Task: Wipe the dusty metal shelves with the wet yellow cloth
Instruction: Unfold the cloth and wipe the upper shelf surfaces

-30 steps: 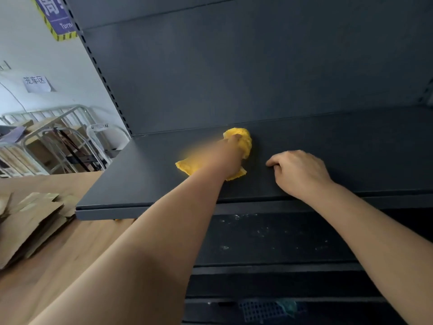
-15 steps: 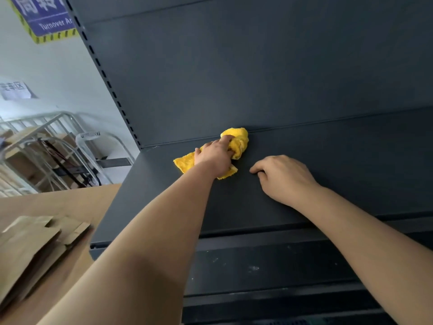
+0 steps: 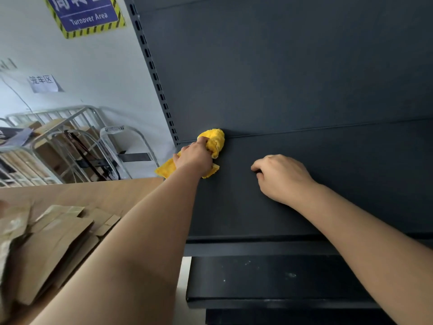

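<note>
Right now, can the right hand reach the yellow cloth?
Probably yes: right hand rests on the same shelf, only bare surface between it and the yellow cloth, which the left hand grips.

Curled left hand (image 3: 195,158), curled right hand (image 3: 282,178)

Cloth (image 3: 214,141) at rear left corner of upper shelf (image 3: 328,184), against back panel (image 3: 281,66), just right of slotted upright (image 3: 157,80), left hand (image 3: 193,158) on top; right hand (image 3: 281,177) rests on same shelf to the right, apart from cloth. Lower shelf (image 3: 269,277) beneath. Left of the shelving: flattened cardboard (image 3: 46,242) near, wire carts (image 3: 58,141) behind it by the wall.
</note>
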